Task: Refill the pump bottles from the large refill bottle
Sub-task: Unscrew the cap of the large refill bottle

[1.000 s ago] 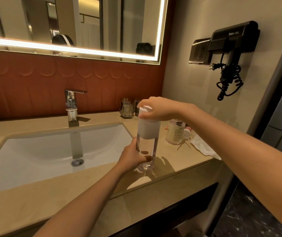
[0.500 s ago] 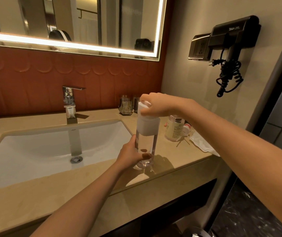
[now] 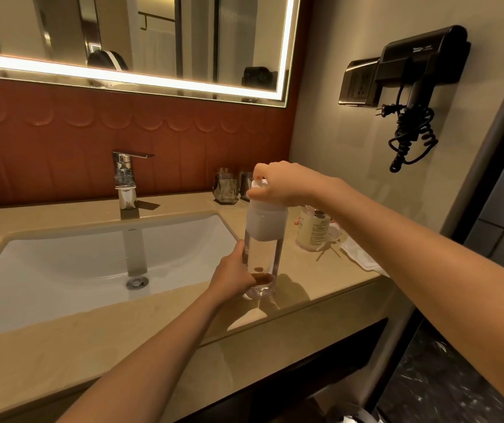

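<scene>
On the counter [image 3: 61, 355], left hand [image 3: 232, 277] grips the pump bottle [image 3: 264, 239] low, right hand [image 3: 284, 184] clasps its top.

I count one tall clear pump bottle [image 3: 264, 254] with a frosted white top, one small pale labelled bottle [image 3: 311, 232], two faceted glass tumblers [image 3: 225, 188] [image 3: 244, 183], one chrome tap [image 3: 125, 178], one white ceramic basin [image 3: 61, 264], one black wall-hung hairdryer [image 3: 421, 59] and one light-edged mirror [image 3: 183, 41].
</scene>
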A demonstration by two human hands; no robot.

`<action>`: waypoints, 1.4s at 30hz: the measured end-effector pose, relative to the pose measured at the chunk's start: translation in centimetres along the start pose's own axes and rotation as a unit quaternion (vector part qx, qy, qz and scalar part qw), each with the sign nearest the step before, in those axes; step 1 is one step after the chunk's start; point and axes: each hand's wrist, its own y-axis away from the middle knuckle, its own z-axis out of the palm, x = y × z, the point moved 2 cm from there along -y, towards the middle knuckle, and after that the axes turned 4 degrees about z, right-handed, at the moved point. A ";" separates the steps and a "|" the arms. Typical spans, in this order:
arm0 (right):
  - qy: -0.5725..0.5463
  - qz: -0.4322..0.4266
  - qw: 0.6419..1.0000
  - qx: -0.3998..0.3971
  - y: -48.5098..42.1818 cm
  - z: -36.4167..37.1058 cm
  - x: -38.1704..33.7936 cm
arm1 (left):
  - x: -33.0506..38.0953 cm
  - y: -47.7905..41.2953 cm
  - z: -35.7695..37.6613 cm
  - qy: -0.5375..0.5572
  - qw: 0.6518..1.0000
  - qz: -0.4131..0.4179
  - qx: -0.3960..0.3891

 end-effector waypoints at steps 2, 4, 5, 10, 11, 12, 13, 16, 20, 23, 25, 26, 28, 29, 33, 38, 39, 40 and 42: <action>-0.096 -0.011 0.993 -0.074 0.0 -0.2 0.3 | 0.0 0.0 0.0 0.004 1.000 0.000 -0.002; -0.134 -0.020 0.986 -0.092 0.1 -0.3 0.4 | -0.1 0.0 0.0 0.013 1.000 -0.002 -0.004; -0.139 -0.022 0.987 -0.084 0.2 -0.3 0.3 | -0.2 0.1 -0.1 0.019 1.000 -0.004 -0.005; -0.001 0.057 0.998 0.007 0.4 -0.1 0.0 | -0.1 0.3 -0.1 0.025 1.000 -0.007 -0.004; 0.025 0.056 0.998 0.009 0.4 0.1 0.0 | -0.1 0.3 -0.1 0.014 1.000 -0.005 -0.004; 0.033 0.047 0.998 0.006 0.4 0.3 0.0 | 0.0 0.2 -0.1 0.003 1.000 -0.002 -0.003; 0.023 0.033 0.999 -0.004 0.4 0.4 0.0 | 0.0 0.2 0.0 -0.004 1.000 -0.001 -0.003; -0.094 -0.004 0.992 -0.089 0.5 0.3 0.2 | 0.1 0.2 0.0 -0.002 1.000 -0.001 -0.006; -0.163 -0.043 0.979 -0.118 0.4 -0.9 -0.3 | -0.2 0.2 -0.1 0.008 1.000 -0.008 -0.008; -0.078 0.027 0.996 -0.042 0.3 -0.7 -0.7 | -0.2 0.2 -0.1 0.022 1.000 -0.012 -0.012; 0.029 0.089 0.996 -0.003 0.4 -0.2 -0.7 | -0.1 0.2 0.0 0.026 0.999 -0.018 -0.010; 0.063 0.104 0.993 0.009 0.4 0.0 -0.7 | 0.0 0.2 0.0 0.018 1.000 -0.018 -0.009; 0.057 0.098 0.994 0.008 0.2 0.2 -0.5 | 0.1 0.2 0.0 -0.003 1.000 -0.013 -0.006; 0.030 0.083 0.996 -0.003 0.2 0.2 -0.5 | 0.1 0.2 0.0 -0.009 1.000 -0.010 -0.004; -0.088 0.017 0.991 -0.100 0.4 -0.6 -0.3 | -0.1 0.2 0.0 -0.007 1.000 -0.006 -0.002; -0.107 0.061 0.991 -0.054 0.3 -1.0 -0.2 | -0.5 0.3 -0.1 0.022 1.000 -0.013 -0.009; -0.075 0.091 0.992 -0.044 0.3 -0.7 -0.2 | -0.4 0.3 -0.1 0.020 1.000 -0.012 -0.010; -0.044 0.114 0.992 -0.041 0.3 -0.5 -0.3 | -0.4 0.4 -0.1 0.013 1.000 -0.008 -0.010; -0.012 0.119 0.992 -0.044 0.3 0.0 -0.2 | -0.2 0.4 -0.1 -0.004 1.000 -0.001 -0.009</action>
